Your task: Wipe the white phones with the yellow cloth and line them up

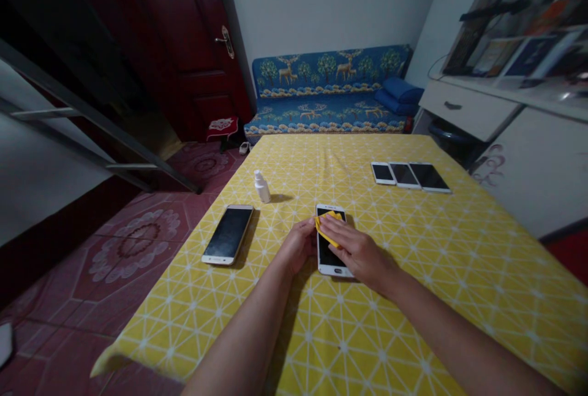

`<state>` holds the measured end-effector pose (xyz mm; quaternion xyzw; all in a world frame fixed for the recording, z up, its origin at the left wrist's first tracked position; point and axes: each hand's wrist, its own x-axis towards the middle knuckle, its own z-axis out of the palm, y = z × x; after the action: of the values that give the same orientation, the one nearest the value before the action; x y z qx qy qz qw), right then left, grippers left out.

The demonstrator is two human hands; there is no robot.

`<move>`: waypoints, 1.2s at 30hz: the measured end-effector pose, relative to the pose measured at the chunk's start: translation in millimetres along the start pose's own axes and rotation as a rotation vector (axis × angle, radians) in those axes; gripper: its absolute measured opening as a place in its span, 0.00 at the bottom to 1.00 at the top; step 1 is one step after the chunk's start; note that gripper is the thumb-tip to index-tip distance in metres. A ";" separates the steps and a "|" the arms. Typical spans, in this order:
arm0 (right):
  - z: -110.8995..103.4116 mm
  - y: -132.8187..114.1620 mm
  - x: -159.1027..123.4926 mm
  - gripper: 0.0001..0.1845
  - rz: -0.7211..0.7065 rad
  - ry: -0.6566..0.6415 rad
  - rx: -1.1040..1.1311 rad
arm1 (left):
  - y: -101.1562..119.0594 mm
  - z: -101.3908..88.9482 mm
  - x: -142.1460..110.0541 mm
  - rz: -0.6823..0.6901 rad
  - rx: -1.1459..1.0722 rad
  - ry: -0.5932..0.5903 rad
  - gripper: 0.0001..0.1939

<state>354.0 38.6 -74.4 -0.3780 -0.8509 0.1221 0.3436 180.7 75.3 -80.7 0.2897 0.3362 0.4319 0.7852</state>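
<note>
Head view: left hand (298, 246) and right hand (358, 255), grips narrow, hold a yellow cloth (327, 226) on a white phone (331, 259) (screen up on the desk (413, 298)).

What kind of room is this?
It looks like a room in someone's home, maybe a living room. There's a blue sofa with deer on it, a dark wooden door, and a table with a yellow cloth.

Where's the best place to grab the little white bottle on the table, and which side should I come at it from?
Grip the white bottle around its round body, below the narrower top, coming from the near side with your left hand. It stands upright on the tablecloth, so a wrap around the body should hold it, and that hand is the closer one.
</note>
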 end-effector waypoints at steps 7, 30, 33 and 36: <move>-12.8 -21.2 -17.1 0.31 -0.101 -0.122 -0.022 | 0.4 4.3 -3.6 0.078 0.009 -0.005 0.15; -7.1 6.1 -26.4 0.15 0.359 0.248 -0.079 | -1.7 1.7 -1.4 0.158 0.111 0.104 0.22; -4.6 5.3 -25.3 0.15 0.373 0.251 -0.008 | -1.8 1.0 -0.8 0.173 0.093 0.122 0.22; -3.9 2.4 -23.5 0.14 0.382 0.269 0.068 | -1.4 0.9 -0.2 0.180 0.067 0.140 0.23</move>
<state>369.3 23.0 -84.2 -0.5332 -0.7060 0.1621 0.4370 182.0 74.3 -81.2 0.3140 0.3773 0.5083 0.7076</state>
